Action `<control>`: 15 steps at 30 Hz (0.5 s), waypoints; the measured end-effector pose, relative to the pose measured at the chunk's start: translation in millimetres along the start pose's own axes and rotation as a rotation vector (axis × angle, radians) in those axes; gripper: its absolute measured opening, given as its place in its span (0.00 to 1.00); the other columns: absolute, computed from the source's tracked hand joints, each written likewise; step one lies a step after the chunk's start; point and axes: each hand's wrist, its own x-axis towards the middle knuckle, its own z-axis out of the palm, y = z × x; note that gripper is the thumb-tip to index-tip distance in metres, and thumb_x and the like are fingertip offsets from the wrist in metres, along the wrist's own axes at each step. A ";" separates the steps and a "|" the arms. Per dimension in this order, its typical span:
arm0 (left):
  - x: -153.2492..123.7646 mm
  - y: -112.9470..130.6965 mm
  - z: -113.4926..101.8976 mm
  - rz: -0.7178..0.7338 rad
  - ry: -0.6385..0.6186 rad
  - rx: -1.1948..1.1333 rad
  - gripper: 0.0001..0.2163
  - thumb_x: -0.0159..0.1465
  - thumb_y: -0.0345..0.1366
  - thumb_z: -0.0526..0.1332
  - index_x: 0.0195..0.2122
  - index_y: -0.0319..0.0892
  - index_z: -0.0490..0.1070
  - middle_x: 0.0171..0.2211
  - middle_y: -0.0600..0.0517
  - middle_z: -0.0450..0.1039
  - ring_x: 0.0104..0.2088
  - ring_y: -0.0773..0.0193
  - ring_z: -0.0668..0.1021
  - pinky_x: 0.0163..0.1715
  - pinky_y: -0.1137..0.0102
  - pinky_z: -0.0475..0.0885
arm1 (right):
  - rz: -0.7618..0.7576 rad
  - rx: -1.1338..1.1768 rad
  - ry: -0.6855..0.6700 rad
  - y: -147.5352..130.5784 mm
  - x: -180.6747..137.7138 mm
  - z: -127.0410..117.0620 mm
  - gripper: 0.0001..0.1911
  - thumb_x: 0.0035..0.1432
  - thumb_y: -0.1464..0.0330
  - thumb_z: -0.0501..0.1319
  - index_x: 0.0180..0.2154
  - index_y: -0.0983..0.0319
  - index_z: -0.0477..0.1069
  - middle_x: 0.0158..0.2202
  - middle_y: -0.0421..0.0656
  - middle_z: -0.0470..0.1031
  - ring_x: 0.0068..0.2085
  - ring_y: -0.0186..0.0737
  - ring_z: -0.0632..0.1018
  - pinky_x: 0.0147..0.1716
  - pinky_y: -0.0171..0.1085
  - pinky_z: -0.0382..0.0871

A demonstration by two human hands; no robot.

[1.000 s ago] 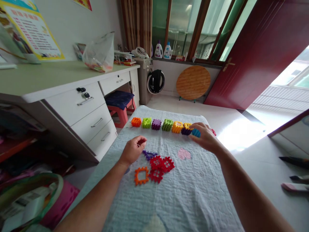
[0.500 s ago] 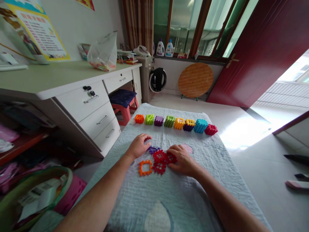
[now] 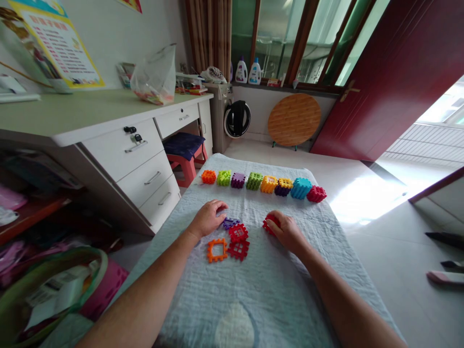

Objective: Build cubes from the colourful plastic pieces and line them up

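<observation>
My right hand (image 3: 286, 231) is closed on a red waffle tile (image 3: 270, 223) just right of the loose pile on the pale blue quilt (image 3: 275, 299). My left hand (image 3: 208, 218) rests curled with its fingertips on a purple triangular tile (image 3: 231, 223). Between the hands lie two red square tiles (image 3: 238, 240) and an orange frame tile (image 3: 216, 250). Farther away, a row of built cubes (image 3: 263, 185) runs from orange on the left through green, purple, yellow and blue to red on the right.
A white desk with drawers (image 3: 137, 150) stands to the left, a red stool (image 3: 184, 157) under it. A bag (image 3: 54, 295) sits at lower left. A round wooden tabletop (image 3: 293, 121) leans on the far wall beside a dark red door (image 3: 391, 77).
My right hand left the blue cube at the row, came back to the pile, and lifted one red tile off to the right. My left hand settled onto the purple tile.
</observation>
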 end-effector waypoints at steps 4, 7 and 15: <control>0.0 1.2 -1.0 -0.004 0.006 0.008 0.09 0.54 0.30 0.58 0.36 0.41 0.72 0.36 0.49 0.73 0.37 0.60 0.76 0.43 0.66 0.71 | 0.041 -0.191 0.177 10.6 3.5 5.2 0.13 0.57 0.62 0.56 0.42 0.61 0.70 0.38 0.46 0.73 0.39 0.44 0.72 0.40 0.42 0.65; 0.2 1.4 -2.1 -0.007 -0.006 0.013 0.09 0.54 0.30 0.58 0.36 0.42 0.72 0.36 0.49 0.73 0.38 0.60 0.75 0.43 0.66 0.71 | 0.004 -0.321 0.299 1.6 2.2 4.6 0.15 0.54 0.63 0.59 0.44 0.59 0.71 0.49 0.51 0.68 0.48 0.52 0.67 0.46 0.50 0.61; 0.3 -2.5 0.0 0.002 -0.016 0.015 0.09 0.54 0.31 0.58 0.37 0.42 0.73 0.36 0.49 0.72 0.37 0.60 0.75 0.42 0.67 0.71 | -0.410 -0.175 -0.115 -51.9 -6.3 24.1 0.25 0.54 0.78 0.54 0.51 0.49 0.69 0.56 0.39 0.67 0.56 0.50 0.61 0.52 0.52 0.56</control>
